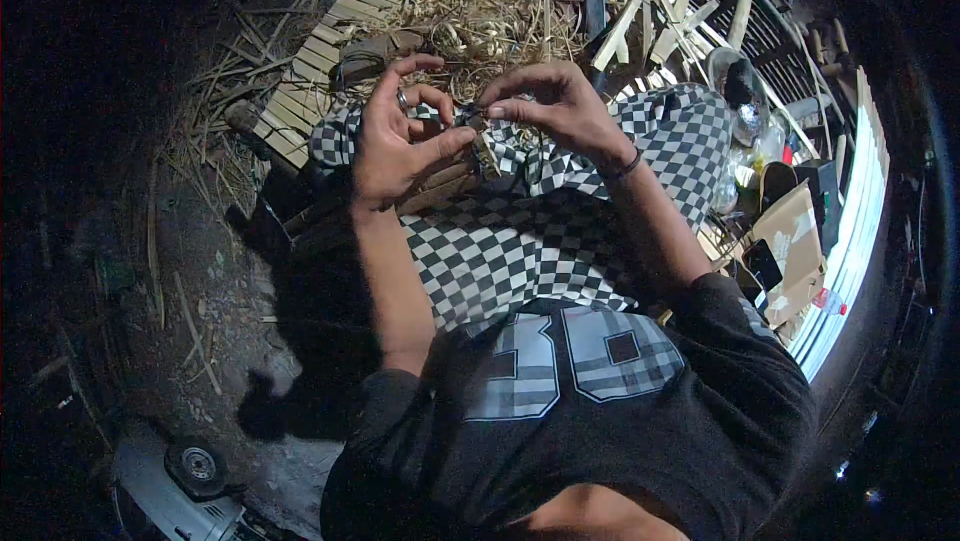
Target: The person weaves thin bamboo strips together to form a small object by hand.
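In front of my lap, both hands are raised and meet around a small dark piece (467, 116), whose kind I cannot make out. My left hand (392, 156) pinches it from the left between thumb and a finger, with the index finger lifted and a ring on one finger. From the right, my right hand (568, 113) closes thumb and index finger on the same piece; a dark band circles that wrist. Just below the fingertips hangs a short pale strip (488, 155), partly hidden. Checkered trousers (480, 266) cover my legs beneath.
Beyond my knees, curly shavings (480, 1) lie heaped on a slatted bamboo platform (352, 9). Split bamboo pieces (640, 16) pile at the far right. On the right are a cardboard piece (797, 241) and a dark phone-like slab (762, 263). A grey wheeled machine (165, 481) stands lower left.
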Demonstrator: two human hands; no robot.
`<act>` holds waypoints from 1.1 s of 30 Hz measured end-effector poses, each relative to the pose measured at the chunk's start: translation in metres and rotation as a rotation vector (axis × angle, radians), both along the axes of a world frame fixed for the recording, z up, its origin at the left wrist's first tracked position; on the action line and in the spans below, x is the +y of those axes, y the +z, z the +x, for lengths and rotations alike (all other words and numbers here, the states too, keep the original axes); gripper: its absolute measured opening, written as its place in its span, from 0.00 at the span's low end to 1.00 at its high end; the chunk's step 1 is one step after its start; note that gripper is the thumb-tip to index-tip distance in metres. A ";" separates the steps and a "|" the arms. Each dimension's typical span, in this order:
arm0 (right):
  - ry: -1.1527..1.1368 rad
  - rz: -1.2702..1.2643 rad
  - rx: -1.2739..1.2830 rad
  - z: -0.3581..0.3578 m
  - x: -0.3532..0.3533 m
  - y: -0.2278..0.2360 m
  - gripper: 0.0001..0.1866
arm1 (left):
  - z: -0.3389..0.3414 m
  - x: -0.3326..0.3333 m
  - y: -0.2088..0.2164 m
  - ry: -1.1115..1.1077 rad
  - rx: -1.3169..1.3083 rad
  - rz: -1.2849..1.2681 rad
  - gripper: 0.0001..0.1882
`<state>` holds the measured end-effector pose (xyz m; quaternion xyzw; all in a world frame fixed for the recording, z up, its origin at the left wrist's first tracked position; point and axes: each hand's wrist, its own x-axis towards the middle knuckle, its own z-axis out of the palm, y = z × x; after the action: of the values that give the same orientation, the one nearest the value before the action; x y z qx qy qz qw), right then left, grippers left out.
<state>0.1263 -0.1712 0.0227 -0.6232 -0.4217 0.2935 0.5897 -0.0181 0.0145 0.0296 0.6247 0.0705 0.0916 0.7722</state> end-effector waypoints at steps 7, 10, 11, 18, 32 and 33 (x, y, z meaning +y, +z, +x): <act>0.007 -0.016 0.025 -0.002 -0.003 0.004 0.06 | 0.003 0.000 -0.002 0.024 -0.006 0.021 0.41; -0.019 0.004 0.036 -0.002 -0.003 -0.001 0.06 | 0.003 0.001 0.001 0.005 0.009 -0.018 0.41; -0.025 0.005 0.040 -0.002 -0.003 -0.003 0.06 | 0.004 0.001 0.000 0.000 0.014 -0.017 0.41; 0.010 0.008 0.176 0.000 -0.004 -0.008 0.06 | 0.005 0.002 -0.006 -0.011 -0.017 0.015 0.41; 0.046 0.033 0.238 -0.002 0.003 -0.020 0.07 | 0.002 0.005 -0.005 -0.015 -0.002 0.038 0.42; 0.046 0.033 0.239 -0.002 0.004 -0.020 0.07 | 0.001 0.004 -0.001 -0.016 0.013 0.008 0.42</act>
<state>0.1245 -0.1670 0.0031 -0.5640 -0.3675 0.3722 0.6390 -0.0174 0.0182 0.0286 0.6290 0.0701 0.0816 0.7699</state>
